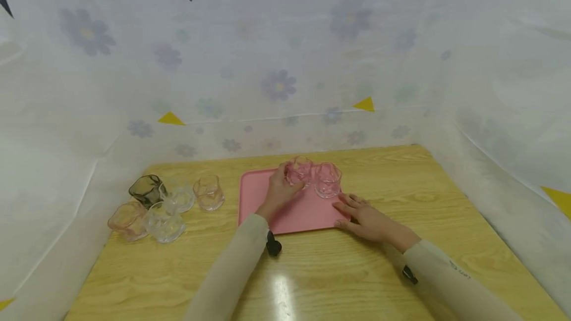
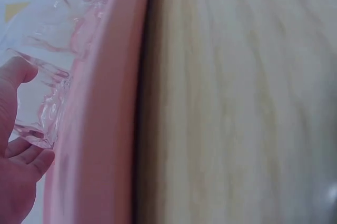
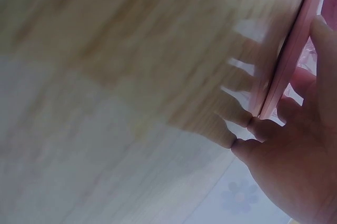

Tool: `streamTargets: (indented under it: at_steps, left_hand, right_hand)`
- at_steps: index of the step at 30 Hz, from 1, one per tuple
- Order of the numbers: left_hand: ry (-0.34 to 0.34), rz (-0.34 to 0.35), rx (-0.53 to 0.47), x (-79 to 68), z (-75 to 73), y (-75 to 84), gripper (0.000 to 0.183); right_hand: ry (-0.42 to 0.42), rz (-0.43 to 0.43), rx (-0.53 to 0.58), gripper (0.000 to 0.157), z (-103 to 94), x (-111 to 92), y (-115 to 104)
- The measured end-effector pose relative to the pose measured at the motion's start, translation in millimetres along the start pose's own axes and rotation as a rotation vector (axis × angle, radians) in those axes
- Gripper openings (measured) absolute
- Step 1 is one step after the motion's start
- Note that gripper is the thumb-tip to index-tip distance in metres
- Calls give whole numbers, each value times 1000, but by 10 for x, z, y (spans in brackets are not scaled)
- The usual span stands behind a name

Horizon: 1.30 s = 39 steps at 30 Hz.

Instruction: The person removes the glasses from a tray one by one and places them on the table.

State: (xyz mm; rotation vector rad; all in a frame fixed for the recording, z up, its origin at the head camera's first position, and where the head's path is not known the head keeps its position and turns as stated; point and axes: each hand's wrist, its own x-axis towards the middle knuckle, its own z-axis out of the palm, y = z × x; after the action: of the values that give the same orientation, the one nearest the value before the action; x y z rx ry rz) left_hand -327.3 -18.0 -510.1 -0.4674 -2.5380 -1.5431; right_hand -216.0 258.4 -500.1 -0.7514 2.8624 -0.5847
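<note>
A pink tray lies on the wooden table. My left hand holds a clear faceted glass at the tray's back part, thumb on one side and fingers on the other, as the left wrist view also shows. Just right of it a second clear glass stands upright on the tray, tinted pink by it. My right hand rests at the tray's right edge, fingers extended. In the right wrist view its fingertips reach down to the tabletop beside the tray rim.
At the table's left stand several glasses: a dark grey glass, a pinkish glass, a clear glass, another clear glass and a pinkish glass nearer the tray. A white flowered curtain encloses the table's back and sides.
</note>
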Motion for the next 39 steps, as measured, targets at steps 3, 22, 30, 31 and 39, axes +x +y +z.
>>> streamTargets:
  at_steps: [3,22,30,31,39]
  left_hand:
    - [-8,13,5,-26,-83,32,78]
    - [10,60,15,-452,-829,142,76]
    - [8,56,33,-718,-1051,65,76]
    - [8,49,29,-756,-1088,56,77]
    - [59,46,30,-1015,-1364,-57,79]
  right_hand:
    - [3,0,2,67,-3,-1,-6]
    - [-4,6,-2,67,-30,-3,-29]
    - [-7,8,-6,68,16,15,10]
    - [-5,6,-9,68,18,16,12]
    - [6,8,-17,68,8,11,14]
